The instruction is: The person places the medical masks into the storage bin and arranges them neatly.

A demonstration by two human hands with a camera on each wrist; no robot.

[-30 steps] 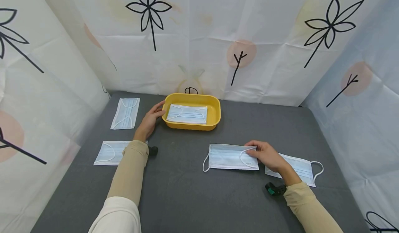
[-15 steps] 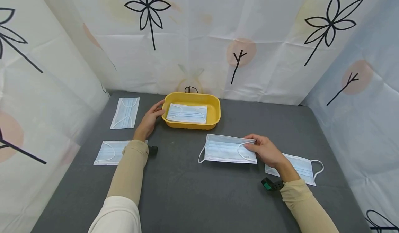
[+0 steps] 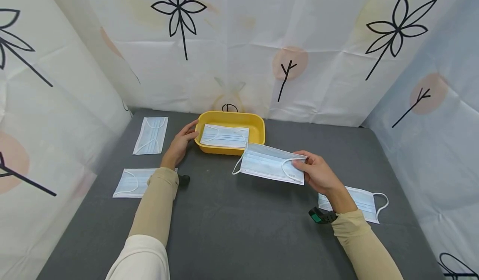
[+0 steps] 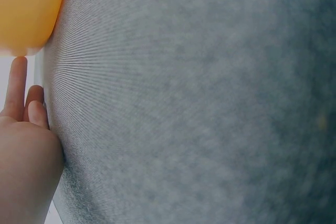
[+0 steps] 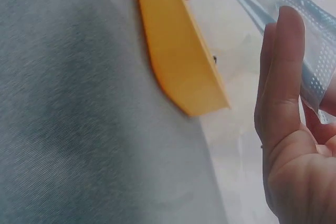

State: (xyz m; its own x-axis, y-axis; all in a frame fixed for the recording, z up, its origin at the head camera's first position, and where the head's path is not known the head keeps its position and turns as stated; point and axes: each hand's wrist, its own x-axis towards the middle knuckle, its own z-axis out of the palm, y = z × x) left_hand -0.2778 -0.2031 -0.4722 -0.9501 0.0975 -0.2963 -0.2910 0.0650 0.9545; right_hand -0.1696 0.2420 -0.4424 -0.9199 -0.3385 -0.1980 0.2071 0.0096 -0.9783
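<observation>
At the right end of a pleated blue face mask [image 3: 275,164], my right hand [image 3: 318,172] pinches it above the table, just in front of the yellow bin [image 3: 258,132]. The mask tilts, its far left corner overlapping the bin's front in the head view, and one ear loop dangles. In the right wrist view the mask [image 5: 317,40] sits between thumb and fingers. My left hand [image 3: 179,144] touches the bin's left end with fairly straight fingers; the left wrist view has a fingertip at the bin's wall [image 4: 31,9]. Another face mask [image 3: 224,136] lies flat inside the bin.
On the grey table [image 3: 232,230], one mask [image 3: 150,135] lies at the back left and another mask [image 3: 131,183] is partly under the left forearm. A further mask [image 3: 361,201] lies at right, partly hidden by the right wrist. Patterned white cloth [image 3: 318,84] walls the back and sides.
My right hand has raised the face mask off the table and brought it left and away from me, closer to the bin. The left hand stays at the bin's end.
</observation>
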